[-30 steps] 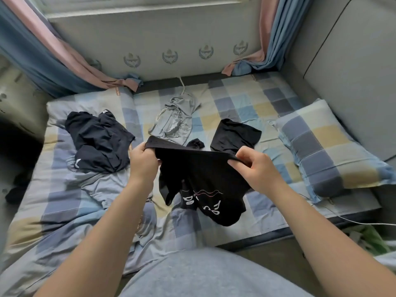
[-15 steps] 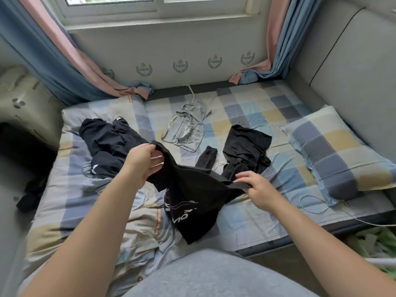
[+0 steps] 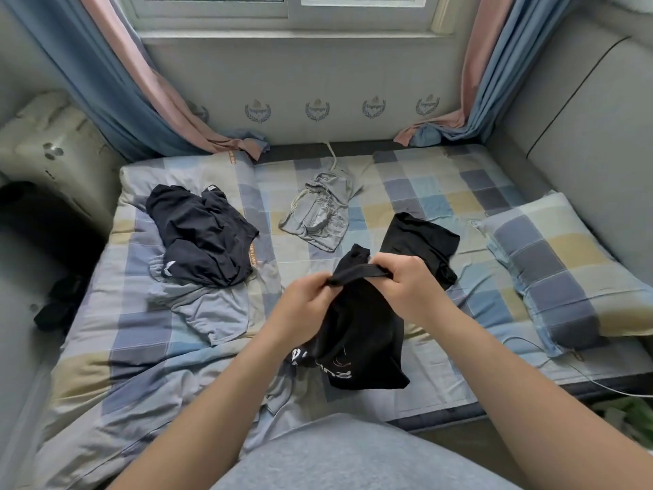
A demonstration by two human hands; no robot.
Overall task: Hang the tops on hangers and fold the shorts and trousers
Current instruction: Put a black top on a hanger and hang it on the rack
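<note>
1. Black shorts (image 3: pixel 360 334) with white lettering near the lower hem, held up over the near half of the bed (image 3: pixel 424 192). The lower part hangs down toward the checked sheet.
2. Left hand (image 3: pixel 307 302): fingers curled, pinching the left end of the bunched waistband (image 3: pixel 357 272).
3. Right hand (image 3: pixel 410 288): fingers curled round the right end of the same band. The two hands are close together.
4. Black garment (image 3: pixel 420 238), lying on the sheet just behind the right hand.
5. Grey shorts (image 3: pixel 319 213) with a drawstring, crumpled at mid-bed, toward the window (image 3: pixel 289 8).
6. Dark pile (image 3: pixel 201 235) on the left of the bed, partly over a pale grey garment (image 3: pixel 215 309).
7. Pillow (image 3: pixel 565 270), checked, at the right edge of the bed beside the padded wall.
8. Curtains (image 3: pixel 116 83), blue and pink, on both sides of the window. Their ends rest at the far edge of the bed.
</note>
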